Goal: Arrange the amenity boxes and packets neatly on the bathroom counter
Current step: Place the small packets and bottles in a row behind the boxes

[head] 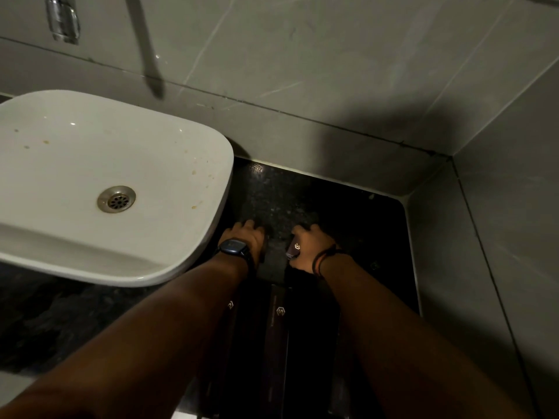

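Note:
On the dark speckled counter (272,195), right of the basin, my right hand (311,246) is closed around a small dark amenity box (294,250) with a pale logo. My left hand (246,237), a watch on its wrist, rests on the counter beside the basin with fingers bent down; something dark may lie under it, but I cannot make it out. Between my forearms lie long dark boxes (279,316) with the same logo, side by side, running toward me. Another logo shows on a box (230,305) by my left forearm.
A white vessel basin (99,182) fills the left, with a chrome tap (62,19) above it. Grey tiled walls (332,86) close the back and the right side (499,237). The corner is dim, and the counter's front edge is near the bottom.

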`<action>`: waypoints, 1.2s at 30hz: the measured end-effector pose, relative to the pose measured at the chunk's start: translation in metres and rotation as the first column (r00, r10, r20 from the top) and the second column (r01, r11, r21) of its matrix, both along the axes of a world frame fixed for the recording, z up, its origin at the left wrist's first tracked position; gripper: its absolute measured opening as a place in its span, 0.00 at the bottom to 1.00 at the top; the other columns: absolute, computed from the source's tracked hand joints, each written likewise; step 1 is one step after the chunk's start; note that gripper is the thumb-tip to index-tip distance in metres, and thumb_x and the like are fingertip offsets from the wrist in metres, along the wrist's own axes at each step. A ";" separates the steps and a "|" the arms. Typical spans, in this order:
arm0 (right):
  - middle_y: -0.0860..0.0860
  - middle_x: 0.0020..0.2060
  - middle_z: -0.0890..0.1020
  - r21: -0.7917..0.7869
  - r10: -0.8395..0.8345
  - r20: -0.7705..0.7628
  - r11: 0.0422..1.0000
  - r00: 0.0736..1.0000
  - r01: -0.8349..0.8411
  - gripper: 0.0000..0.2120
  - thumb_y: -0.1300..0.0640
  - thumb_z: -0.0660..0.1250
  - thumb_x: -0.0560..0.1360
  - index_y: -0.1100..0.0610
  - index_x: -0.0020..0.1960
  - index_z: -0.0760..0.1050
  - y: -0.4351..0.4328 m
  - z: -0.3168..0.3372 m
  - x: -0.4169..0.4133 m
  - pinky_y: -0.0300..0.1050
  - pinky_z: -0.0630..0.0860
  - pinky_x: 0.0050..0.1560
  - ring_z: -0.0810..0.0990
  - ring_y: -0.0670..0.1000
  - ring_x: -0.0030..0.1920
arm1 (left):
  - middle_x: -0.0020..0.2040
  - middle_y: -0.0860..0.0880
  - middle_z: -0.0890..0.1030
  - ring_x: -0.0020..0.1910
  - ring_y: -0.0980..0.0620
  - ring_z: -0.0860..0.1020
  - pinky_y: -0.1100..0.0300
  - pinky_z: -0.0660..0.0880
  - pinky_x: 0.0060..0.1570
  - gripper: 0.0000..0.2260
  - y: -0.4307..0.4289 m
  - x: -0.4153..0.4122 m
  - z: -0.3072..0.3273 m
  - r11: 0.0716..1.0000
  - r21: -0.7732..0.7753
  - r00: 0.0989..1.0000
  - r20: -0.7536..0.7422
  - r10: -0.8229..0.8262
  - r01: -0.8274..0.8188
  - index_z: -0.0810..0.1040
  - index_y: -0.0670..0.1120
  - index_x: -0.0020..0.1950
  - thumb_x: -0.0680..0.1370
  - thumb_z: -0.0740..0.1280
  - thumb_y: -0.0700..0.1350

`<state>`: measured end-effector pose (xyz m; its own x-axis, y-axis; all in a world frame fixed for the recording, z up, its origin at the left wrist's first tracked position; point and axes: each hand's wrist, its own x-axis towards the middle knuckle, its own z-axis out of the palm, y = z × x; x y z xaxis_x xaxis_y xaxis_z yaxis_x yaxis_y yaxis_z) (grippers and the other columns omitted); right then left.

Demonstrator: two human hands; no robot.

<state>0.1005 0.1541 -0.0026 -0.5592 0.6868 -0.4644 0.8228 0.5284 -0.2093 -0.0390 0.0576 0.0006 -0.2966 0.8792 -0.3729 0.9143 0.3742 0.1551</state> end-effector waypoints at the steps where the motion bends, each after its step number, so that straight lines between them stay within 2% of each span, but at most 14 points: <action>1: 0.59 0.63 0.68 0.012 -0.026 -0.007 1.000 1.000 0.026 0.34 0.46 0.73 0.66 0.50 0.68 0.63 -0.002 -0.001 -0.001 0.53 0.74 0.59 0.74 0.64 0.60 | 0.66 0.41 0.68 0.65 0.39 0.68 0.47 0.67 0.63 0.27 0.000 0.000 0.000 1.000 -0.002 1.000 0.001 0.000 0.000 0.67 0.46 0.67 0.71 0.70 0.53; 5: 0.59 0.64 0.73 0.038 -0.137 -0.004 0.990 0.991 0.137 0.37 0.36 0.69 0.66 0.52 0.68 0.63 -0.009 -0.004 -0.003 0.55 0.75 0.60 0.74 0.62 0.62 | 0.67 0.41 0.68 0.65 0.39 0.67 0.47 0.67 0.63 0.29 -0.001 0.000 0.002 1.000 -0.002 1.000 0.002 0.008 -0.008 0.66 0.46 0.68 0.71 0.70 0.52; 8: 0.57 0.66 0.68 0.075 -0.062 0.044 0.995 0.997 0.059 0.45 0.31 0.70 0.60 0.49 0.70 0.60 -0.010 0.001 -0.002 0.58 0.73 0.61 0.69 0.63 0.65 | 0.68 0.41 0.66 0.66 0.39 0.66 0.46 0.66 0.64 0.32 -0.001 0.000 0.003 1.000 -0.002 1.000 -0.006 -0.001 0.001 0.63 0.46 0.70 0.70 0.71 0.51; 11: 0.56 0.62 0.67 0.045 0.077 0.025 0.996 0.997 -0.078 0.42 0.38 0.74 0.58 0.48 0.66 0.63 -0.008 0.002 0.003 0.57 0.73 0.60 0.69 0.62 0.62 | 0.67 0.42 0.67 0.65 0.39 0.66 0.46 0.67 0.64 0.30 -0.001 -0.001 0.003 1.000 0.000 1.000 -0.003 -0.016 0.016 0.65 0.47 0.69 0.70 0.70 0.51; 14: 0.56 0.60 0.69 0.021 0.079 -0.019 0.997 0.997 -0.078 0.35 0.48 0.75 0.61 0.50 0.65 0.66 -0.007 -0.001 0.005 0.52 0.74 0.58 0.73 0.61 0.59 | 0.66 0.42 0.68 0.64 0.39 0.68 0.46 0.68 0.62 0.28 -0.001 -0.003 0.003 1.000 -0.012 0.999 0.026 -0.024 0.024 0.67 0.47 0.68 0.70 0.71 0.51; 17: 0.56 0.60 0.69 0.025 0.071 -0.041 0.997 0.997 -0.070 0.34 0.51 0.76 0.63 0.50 0.65 0.66 -0.009 -0.005 0.004 0.52 0.74 0.58 0.73 0.61 0.59 | 0.66 0.42 0.69 0.64 0.38 0.68 0.46 0.69 0.62 0.27 -0.001 -0.003 0.001 1.000 0.003 0.999 0.037 -0.029 0.028 0.68 0.47 0.67 0.71 0.70 0.51; 22: 0.56 0.61 0.69 0.018 0.082 -0.031 0.996 0.996 -0.082 0.35 0.52 0.76 0.62 0.50 0.66 0.65 -0.010 -0.006 -0.002 0.53 0.74 0.59 0.73 0.61 0.60 | 0.68 0.42 0.68 0.65 0.38 0.67 0.46 0.68 0.63 0.29 0.001 -0.006 0.001 0.999 -0.006 0.998 0.044 -0.033 0.033 0.65 0.49 0.70 0.71 0.69 0.51; 24: 0.55 0.61 0.70 0.051 0.104 0.005 0.993 0.995 -0.104 0.36 0.48 0.75 0.62 0.49 0.66 0.65 -0.012 -0.003 -0.002 0.55 0.72 0.59 0.72 0.61 0.60 | 0.68 0.41 0.68 0.66 0.38 0.67 0.46 0.67 0.63 0.29 0.001 -0.006 0.002 0.999 -0.010 0.999 0.034 -0.033 0.033 0.65 0.48 0.70 0.71 0.70 0.51; 26: 0.54 0.60 0.71 0.165 0.135 0.040 0.976 0.990 -0.140 0.36 0.42 0.72 0.60 0.47 0.65 0.65 -0.016 0.002 0.000 0.57 0.68 0.59 0.70 0.60 0.61 | 0.68 0.41 0.66 0.66 0.38 0.66 0.46 0.67 0.64 0.32 0.001 -0.005 0.003 0.999 -0.009 0.999 0.021 -0.031 0.032 0.63 0.48 0.71 0.70 0.70 0.52; 29: 0.54 0.59 0.74 0.321 0.114 -0.046 0.942 0.992 -0.093 0.32 0.37 0.67 0.62 0.48 0.62 0.68 -0.020 0.015 0.008 0.57 0.67 0.58 0.71 0.60 0.59 | 0.68 0.41 0.66 0.67 0.39 0.65 0.47 0.66 0.66 0.37 0.001 -0.001 0.010 0.999 0.034 1.000 -0.020 -0.021 0.021 0.60 0.49 0.72 0.68 0.72 0.55; 32: 0.56 0.57 0.76 0.414 0.075 -0.185 0.910 0.980 0.008 0.28 0.37 0.64 0.66 0.51 0.60 0.70 -0.025 0.030 0.029 0.55 0.70 0.54 0.73 0.60 0.56 | 0.67 0.41 0.66 0.66 0.40 0.66 0.47 0.66 0.67 0.39 -0.005 0.020 0.021 0.987 0.157 0.999 -0.028 0.037 -0.032 0.60 0.48 0.72 0.66 0.70 0.59; 36: 0.58 0.51 0.78 0.399 -0.050 -0.393 0.890 0.918 0.219 0.21 0.43 0.65 0.69 0.56 0.55 0.73 -0.044 0.040 0.076 0.52 0.74 0.48 0.75 0.62 0.52 | 0.64 0.42 0.70 0.62 0.40 0.69 0.48 0.70 0.61 0.33 -0.023 0.072 0.030 0.946 0.305 0.993 0.080 0.092 -0.112 0.67 0.48 0.68 0.66 0.68 0.60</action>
